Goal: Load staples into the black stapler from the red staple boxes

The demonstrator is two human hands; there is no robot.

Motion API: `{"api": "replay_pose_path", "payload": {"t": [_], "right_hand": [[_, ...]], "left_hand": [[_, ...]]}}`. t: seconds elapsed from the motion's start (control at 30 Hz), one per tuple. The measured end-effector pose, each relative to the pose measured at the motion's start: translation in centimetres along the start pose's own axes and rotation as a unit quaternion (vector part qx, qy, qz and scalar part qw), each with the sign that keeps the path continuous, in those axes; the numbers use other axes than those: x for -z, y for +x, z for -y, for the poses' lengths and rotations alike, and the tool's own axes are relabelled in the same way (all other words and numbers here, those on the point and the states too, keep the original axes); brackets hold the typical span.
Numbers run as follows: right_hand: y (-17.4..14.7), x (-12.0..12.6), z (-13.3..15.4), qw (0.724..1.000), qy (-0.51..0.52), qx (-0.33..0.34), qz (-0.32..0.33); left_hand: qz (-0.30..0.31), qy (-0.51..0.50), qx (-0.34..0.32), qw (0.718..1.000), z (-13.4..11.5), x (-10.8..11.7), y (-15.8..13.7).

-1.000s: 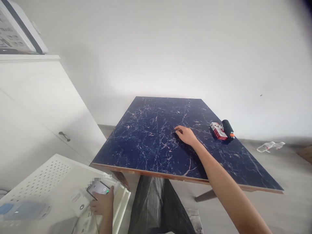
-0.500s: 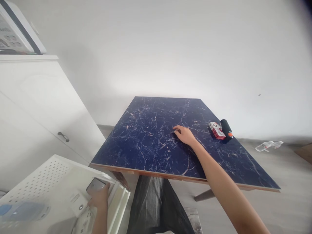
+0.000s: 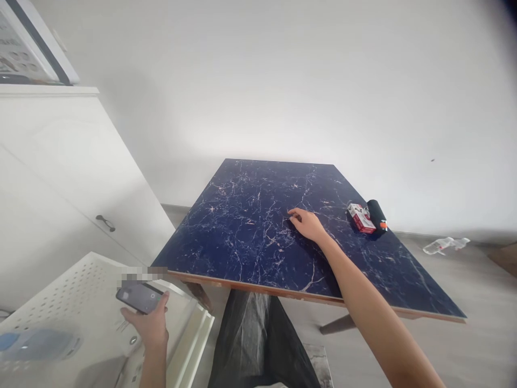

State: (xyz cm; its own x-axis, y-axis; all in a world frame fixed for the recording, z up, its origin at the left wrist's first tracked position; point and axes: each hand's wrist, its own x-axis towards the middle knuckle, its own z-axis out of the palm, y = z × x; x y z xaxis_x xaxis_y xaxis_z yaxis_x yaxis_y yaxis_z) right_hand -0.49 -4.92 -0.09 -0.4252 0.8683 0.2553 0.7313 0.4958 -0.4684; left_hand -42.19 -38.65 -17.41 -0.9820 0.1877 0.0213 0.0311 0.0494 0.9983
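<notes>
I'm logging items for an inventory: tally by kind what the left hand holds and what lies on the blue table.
Phone in the left hand: 1
Red-and-white box: 1
Black cylindrical item: 1
Total: 3

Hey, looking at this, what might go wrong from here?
The phone in the left hand could slip and drop onto the white perforated surface below. The black cylinder lies at the right edge of the blue table, so a bump might send it to the floor.
</notes>
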Motion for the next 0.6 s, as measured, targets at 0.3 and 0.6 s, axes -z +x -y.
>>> {"api": "replay_pose_path", "payload": {"t": [0.3, 0.6], "right_hand": [[-0.1, 0.1, 0.1, 1.0, 0.006, 0.001, 0.004], [-0.1, 0.1, 0.3, 1.0, -0.001, -0.005, 0.006]], "left_hand": [[0.068, -0.195, -0.04, 0.978, -10.0, -1.3, 3.0], [0.138, -0.348, -0.016, 0.927, -12.1, -3.0, 3.6]]}}
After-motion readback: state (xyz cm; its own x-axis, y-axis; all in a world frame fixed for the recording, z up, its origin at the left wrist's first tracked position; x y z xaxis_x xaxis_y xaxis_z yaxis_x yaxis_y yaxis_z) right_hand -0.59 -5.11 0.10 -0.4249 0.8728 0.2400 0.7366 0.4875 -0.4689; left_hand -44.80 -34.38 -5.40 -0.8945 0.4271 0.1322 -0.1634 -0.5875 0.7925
